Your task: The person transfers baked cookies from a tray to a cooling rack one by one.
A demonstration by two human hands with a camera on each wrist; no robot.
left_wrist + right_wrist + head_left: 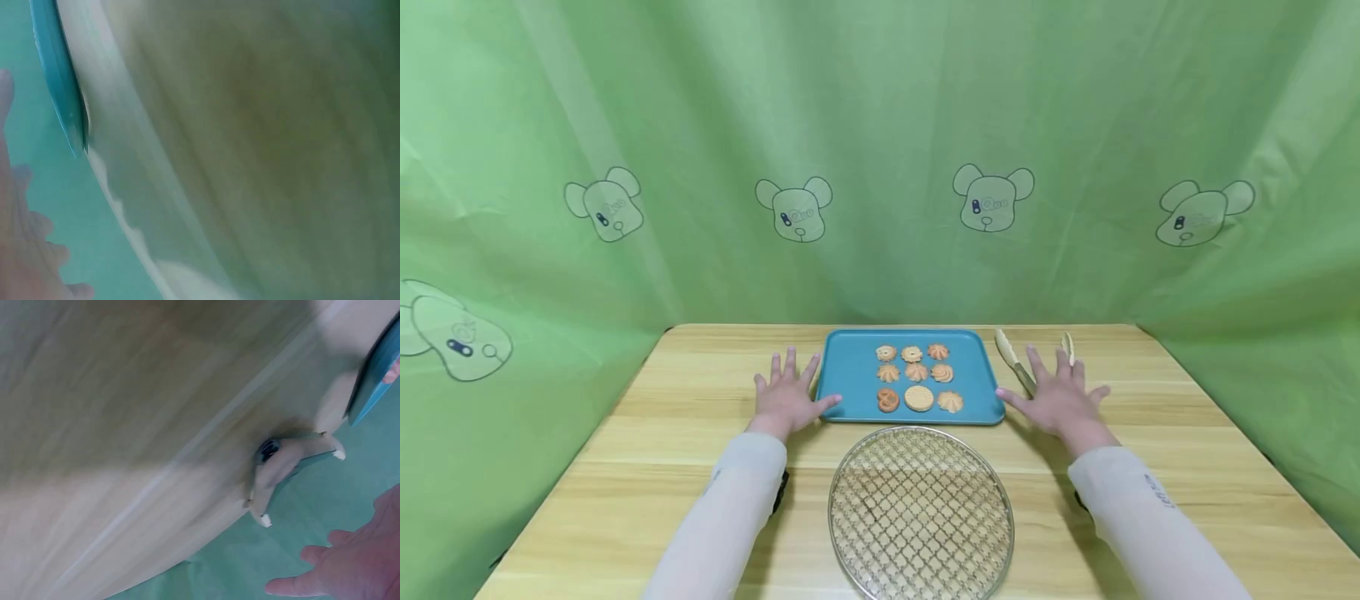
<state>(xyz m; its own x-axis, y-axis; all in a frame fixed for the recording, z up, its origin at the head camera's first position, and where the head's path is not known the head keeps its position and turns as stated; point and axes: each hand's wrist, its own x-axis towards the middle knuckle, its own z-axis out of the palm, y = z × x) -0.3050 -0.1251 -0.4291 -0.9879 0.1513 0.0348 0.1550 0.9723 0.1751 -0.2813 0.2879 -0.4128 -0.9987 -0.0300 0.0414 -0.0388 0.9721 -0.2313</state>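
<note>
My left hand (pixel 786 400) is at the left edge of a blue tray (pixel 850 367), fingers spread and thumb over the tray's near left corner. With its fingers also spread, my right hand (pixel 1063 404) is beside the tray's right edge, overlapping a pair of tongs (pixel 1022 375) in the head view. In the right wrist view the tongs (pixel 284 462) lie on the table with their arms apart, beyond the hand (pixel 356 562). Neither hand holds anything. Several cookies (pixel 917 372) of different shapes sit in rows on the tray. The left wrist view catches only part of the left hand (pixel 25 244).
A round wire rack (pixel 922 517) lies on the wooden table (pixel 647 467) in front of the tray, between my forearms. Behind the table and at both sides hangs a green curtain (pixel 880 275) printed with bear heads.
</note>
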